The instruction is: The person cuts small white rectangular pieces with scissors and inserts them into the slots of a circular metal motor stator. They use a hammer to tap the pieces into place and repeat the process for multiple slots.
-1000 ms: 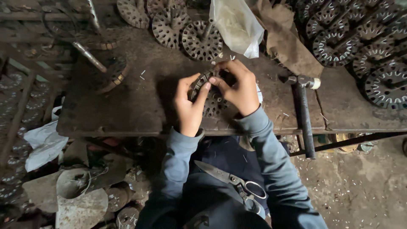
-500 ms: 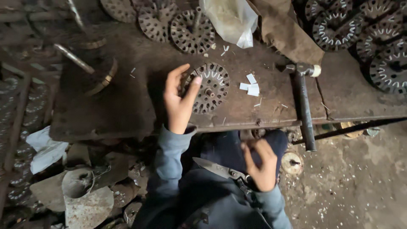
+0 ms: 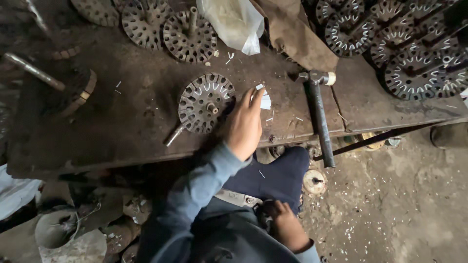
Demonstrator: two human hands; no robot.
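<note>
So the slotted metal disc [image 3: 205,103] with its shaft lies flat on the rusty surface [image 3: 126,131], mid-bench. My left hand [image 3: 245,124] sits just right of it, fingers stretched open, reaching onto the small white paper bits [image 3: 264,101], gripping nothing. Right hand [image 3: 287,225] is down at my lap on the scissors [image 3: 239,198]; can't tell its grip. Hammer [image 3: 319,114] lies further right.

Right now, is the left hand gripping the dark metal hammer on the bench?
No, the left hand rests by small white paper slips, apart from the dark metal hammer.

Dk grey slotted rotor disc [image 3: 204,102], white paper bits [image 3: 264,101], blue sleeve [image 3: 204,180].
</note>
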